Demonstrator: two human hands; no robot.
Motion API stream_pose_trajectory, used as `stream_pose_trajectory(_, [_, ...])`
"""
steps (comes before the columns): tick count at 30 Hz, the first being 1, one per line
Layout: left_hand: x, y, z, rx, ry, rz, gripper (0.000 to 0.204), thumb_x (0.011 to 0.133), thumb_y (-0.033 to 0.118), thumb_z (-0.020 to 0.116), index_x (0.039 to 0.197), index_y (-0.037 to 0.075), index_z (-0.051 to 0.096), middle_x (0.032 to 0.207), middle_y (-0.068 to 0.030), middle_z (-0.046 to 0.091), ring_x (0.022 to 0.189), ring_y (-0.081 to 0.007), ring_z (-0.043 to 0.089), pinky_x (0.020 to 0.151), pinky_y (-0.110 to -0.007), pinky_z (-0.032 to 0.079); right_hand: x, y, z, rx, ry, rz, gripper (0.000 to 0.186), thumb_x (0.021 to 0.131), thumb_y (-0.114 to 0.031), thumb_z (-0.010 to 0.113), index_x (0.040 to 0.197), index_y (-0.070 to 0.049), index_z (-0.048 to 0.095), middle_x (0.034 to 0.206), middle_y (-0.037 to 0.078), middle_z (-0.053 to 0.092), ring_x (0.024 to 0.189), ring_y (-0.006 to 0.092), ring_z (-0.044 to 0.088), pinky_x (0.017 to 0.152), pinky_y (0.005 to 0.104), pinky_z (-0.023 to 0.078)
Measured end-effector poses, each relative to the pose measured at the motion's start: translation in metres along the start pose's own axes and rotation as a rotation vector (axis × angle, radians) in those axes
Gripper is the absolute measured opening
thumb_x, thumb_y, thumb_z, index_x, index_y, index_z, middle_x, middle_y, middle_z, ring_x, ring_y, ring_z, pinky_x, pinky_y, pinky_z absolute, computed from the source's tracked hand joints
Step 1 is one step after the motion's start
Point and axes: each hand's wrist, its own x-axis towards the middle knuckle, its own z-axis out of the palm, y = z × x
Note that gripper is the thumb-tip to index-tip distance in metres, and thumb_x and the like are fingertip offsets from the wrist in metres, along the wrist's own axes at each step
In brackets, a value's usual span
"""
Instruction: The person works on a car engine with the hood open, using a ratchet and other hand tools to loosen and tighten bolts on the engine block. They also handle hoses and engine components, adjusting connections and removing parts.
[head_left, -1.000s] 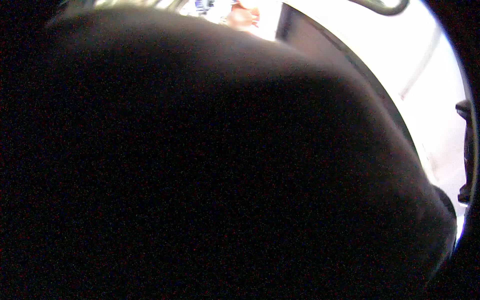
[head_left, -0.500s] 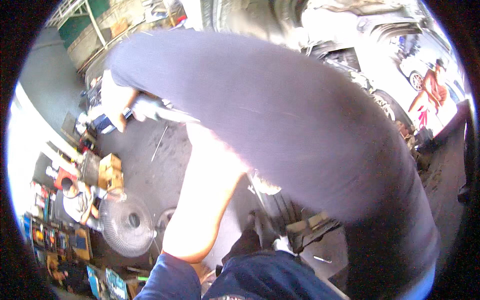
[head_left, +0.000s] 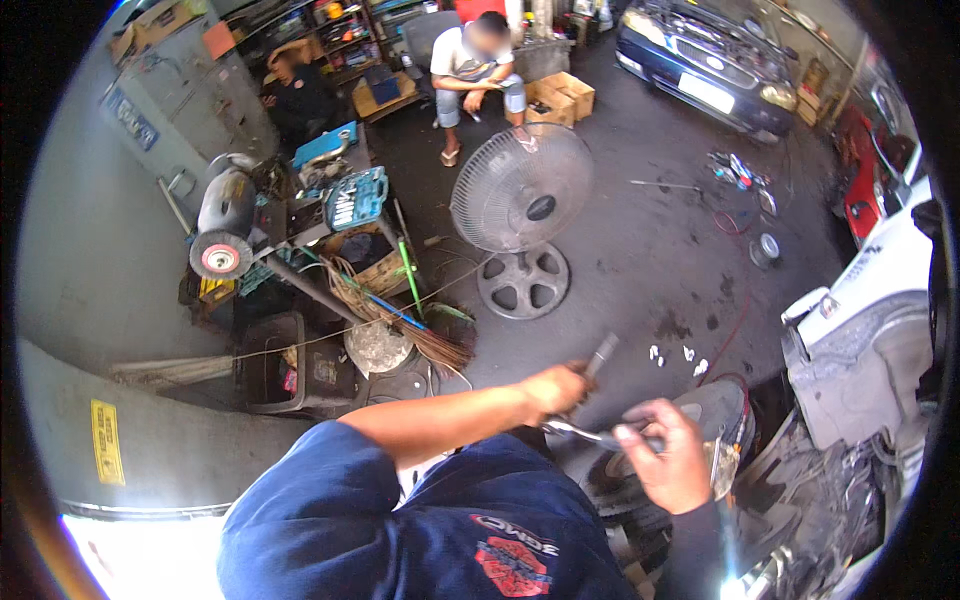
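Note:
My left hand (head_left: 558, 392) is closed, with a grey metal bar (head_left: 604, 350) sticking out beyond its fingers; the bar's kind is not clear. Below that fist runs a shiny ratchet wrench (head_left: 592, 435), its head end beside my left hand. The thumb and fingers of my right hand (head_left: 672, 458) are curled round the dark handle end of the wrench. Both hands are held close together in front of my body. Part of the wrench's head and the bar's lower end are hidden by the left fingers.
A pedestal fan (head_left: 525, 190) stands ahead. Left are a bench grinder (head_left: 228, 210), a teal tool case (head_left: 357, 198), a broom (head_left: 430, 340) and a bin (head_left: 297, 360). A person (head_left: 477, 70) sits behind; another crouches farther left. Car parts (head_left: 860, 370) lie close at right.
My view has swung round, so the fan is now ahead. The dark-sleeved right arm that stretched across the picture has come down, and both hands now show near my body with the wrench.

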Motion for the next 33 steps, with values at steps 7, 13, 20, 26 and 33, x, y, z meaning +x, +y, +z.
stream_pose_trajectory(7, [-0.056, 0.037, -0.217, -0.005, 0.648, 0.393, 0.052, 0.108, 0.025, 0.056, 0.157, 0.01, 0.047, 0.122, -0.0078, 0.07, 0.103, -0.0165, 0.064, 0.092, -0.033, 0.054, 0.11, 0.008, 0.106, 0.528, -0.383, -0.064, 0.058, 0.096, -0.026, 0.078, 0.142, -0.002, 0.051, 0.116, 0.009, 0.07, 0.102, 0.015, 0.068, 0.089, 0.0291, 0.055])
stream_pose_trajectory(13, [-0.001, 0.079, -0.45, 0.513, 1.233, 0.294, 0.052, 0.103, 0.022, 0.058, 0.152, 0.003, 0.05, 0.132, -0.0252, 0.068, 0.122, -0.0379, 0.067, 0.103, -0.042, 0.052, 0.212, 0.04, 0.119, -0.077, -0.345, 0.054, 0.065, 0.097, -0.037, 0.074, 0.144, 0.002, 0.05, 0.134, 0.021, 0.066, 0.111, 0.0289, 0.072, 0.095, 0.042, 0.057])
stream_pose_trajectory(20, [0.081, 0.032, -0.808, 0.734, 1.447, -0.223, 0.037, 0.097, 0.032, 0.056, 0.115, 0.007, 0.076, 0.114, -0.0191, 0.076, 0.104, -0.0342, 0.074, 0.093, -0.048, 0.058, 0.253, 0.102, 0.095, -0.345, -0.402, 0.404, 0.063, 0.096, -0.044, 0.071, 0.136, 0.003, 0.059, 0.131, 0.024, 0.068, 0.117, 0.0361, 0.069, 0.101, 0.0433, 0.053])
stream_pose_trajectory(26, [0.135, 0.009, -0.944, 1.026, 1.249, -0.464, 0.043, 0.098, 0.039, 0.058, 0.117, 0.005, 0.075, 0.115, -0.0204, 0.075, 0.104, -0.0345, 0.073, 0.092, -0.05, 0.057, 0.181, 0.202, 0.062, -0.465, -0.155, 0.801, 0.049, 0.099, -0.046, 0.064, 0.12, -0.002, 0.069, 0.119, 0.02, 0.073, 0.111, 0.0348, 0.07, 0.096, 0.0442, 0.055])
stream_pose_trajectory(33, [0.146, 0.008, -0.965, 1.093, 1.277, -0.545, 0.046, 0.096, 0.042, 0.063, 0.118, 0.004, 0.075, 0.114, -0.0212, 0.076, 0.101, -0.0374, 0.073, 0.09, -0.052, 0.057, 0.066, 0.257, 0.042, -0.126, -0.221, 1.557, 0.049, 0.098, -0.048, 0.07, 0.129, -0.01, 0.068, 0.121, 0.011, 0.072, 0.103, 0.026, 0.075, 0.083, 0.0472, 0.064])
